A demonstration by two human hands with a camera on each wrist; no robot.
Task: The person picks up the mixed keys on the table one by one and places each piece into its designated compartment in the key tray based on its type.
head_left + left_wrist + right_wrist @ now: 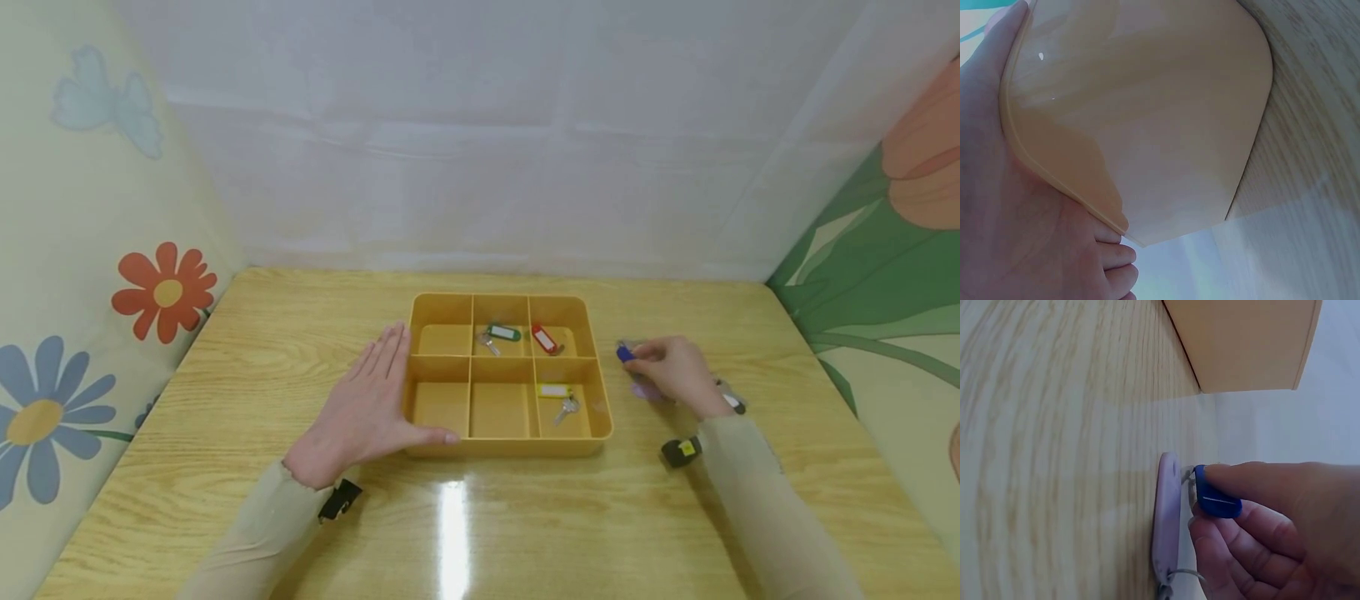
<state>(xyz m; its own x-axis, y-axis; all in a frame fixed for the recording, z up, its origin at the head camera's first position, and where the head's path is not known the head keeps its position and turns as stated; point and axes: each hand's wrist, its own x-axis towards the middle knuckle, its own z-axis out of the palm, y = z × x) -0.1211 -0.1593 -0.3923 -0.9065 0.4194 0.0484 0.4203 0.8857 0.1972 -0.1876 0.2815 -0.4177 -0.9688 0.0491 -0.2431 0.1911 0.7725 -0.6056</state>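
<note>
we judge the step in hand to be picking up one tagged key for the divided tray; our right hand, just right of the tray, pinches the blue key tag between thumb and fingers, above the table and close beside the lilac key tag; we cannot tell whether the blue tag's key is off the wood; our left hand lies against the tray's left side, fingers straight, thumb stretched out along the front rim; within, the green key tag is in the back middle compartment, the red key tag back right, the yellow key tag front right; the next move, we think, calls for keeping that pinch, raising the blue tag without dragging the lilac one's ring, and clearing the tray's right wall; our left hand should hold the tray steady
</note>
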